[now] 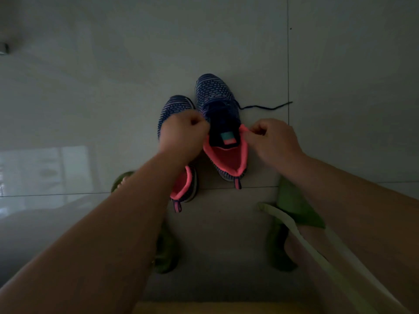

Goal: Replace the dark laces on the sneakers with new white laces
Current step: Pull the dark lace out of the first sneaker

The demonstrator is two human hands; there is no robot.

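Dark lace (267,107) trails right from far sneaker (217,105) on tiled floor (113,87); thin, limp, light, likely best pinched near an eyelet. Left hand (183,130) fisted beside tongue, contents unclear. Right hand (272,139) pinches pink collar (244,141). Second sneaker (174,107) alongside.

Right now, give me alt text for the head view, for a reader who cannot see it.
Two hands work at the collar of the right-hand sneaker of a blue-knit, pink-lined pair on a dim tiled floor: the left hand curled at one side, the right hand pinching the pink collar. A dark lace trails from it; the other sneaker stands beside.
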